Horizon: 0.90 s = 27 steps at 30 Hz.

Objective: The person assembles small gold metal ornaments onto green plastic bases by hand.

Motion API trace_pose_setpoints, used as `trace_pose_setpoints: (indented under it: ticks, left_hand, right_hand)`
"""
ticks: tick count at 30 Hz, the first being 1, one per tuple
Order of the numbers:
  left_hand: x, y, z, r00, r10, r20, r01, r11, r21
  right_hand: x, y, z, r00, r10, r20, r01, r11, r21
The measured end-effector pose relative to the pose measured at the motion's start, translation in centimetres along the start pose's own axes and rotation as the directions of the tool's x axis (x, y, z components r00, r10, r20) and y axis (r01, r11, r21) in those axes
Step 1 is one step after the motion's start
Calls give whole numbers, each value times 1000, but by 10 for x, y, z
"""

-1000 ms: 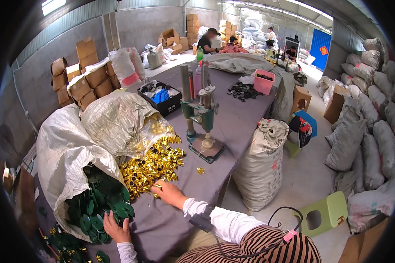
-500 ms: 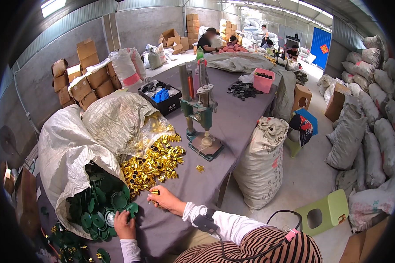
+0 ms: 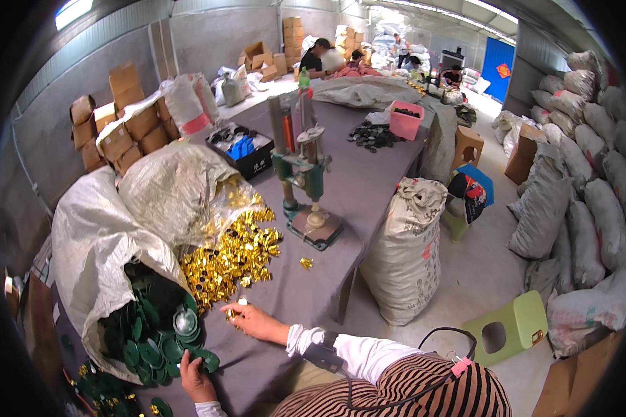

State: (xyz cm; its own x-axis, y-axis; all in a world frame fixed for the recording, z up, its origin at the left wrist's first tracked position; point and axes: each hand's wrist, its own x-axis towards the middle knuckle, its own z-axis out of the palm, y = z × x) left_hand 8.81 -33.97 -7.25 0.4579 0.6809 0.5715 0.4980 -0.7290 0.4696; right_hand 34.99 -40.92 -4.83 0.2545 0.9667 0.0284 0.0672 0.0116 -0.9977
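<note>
My left hand (image 3: 197, 381) grips a round dark green disc (image 3: 207, 359) by its edge, at the mouth of a white woven sack (image 3: 94, 229). Many more green discs (image 3: 146, 340) spill from that sack onto the grey-covered table (image 3: 271, 278). My right hand (image 3: 256, 323) is closed on a small shiny gold piece (image 3: 230, 315), pinched at the fingertips just in front of a heap of similar gold pieces (image 3: 233, 260). The heap spills from a second woven sack (image 3: 177, 191). A green hand press (image 3: 305, 177) with a round post on its base stands beyond the heap.
A black box (image 3: 250, 161) and a pink basket (image 3: 406, 124) beside black discs (image 3: 372, 135) stand farther along the table. A full sack (image 3: 407, 257) and a green stool (image 3: 508, 330) are on the floor at right. Several people sit or stand in the back.
My left hand has drawn back from the disc pile toward me with a green disc. My right hand has shifted slightly left and down. The whole view has turned a little.
</note>
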Motion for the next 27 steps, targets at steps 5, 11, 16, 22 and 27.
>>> trace_pose_setpoints:
  ticks: [5, 11, 16, 22, 27]
  left_hand:
    - [-7, 3, -17, 895, -360, 264, 422, 875, -237]
    - [25, 35, -8, 850, -463, 252, 494, 866, -76]
    - [5, 27, -5, 688, -632, 356, 725, 618, -305]
    - [-3, 59, 1, 761, -548, 346, 646, 594, -480]
    - [-1, 81, -5, 783, -533, 320, 621, 673, -401]
  right_hand:
    - [0, 13, -1, 999, 34, 14, -37, 952, 305]
    - [-19, -2, -9, 997, -75, -16, 75, 997, 7]
    - [-36, -8, 21, 983, -121, 135, 143, 975, -167]
    - [-43, -19, 39, 936, -265, 231, 329, 892, -311]
    - [-40, -19, 37, 901, -359, 245, 430, 817, -384]
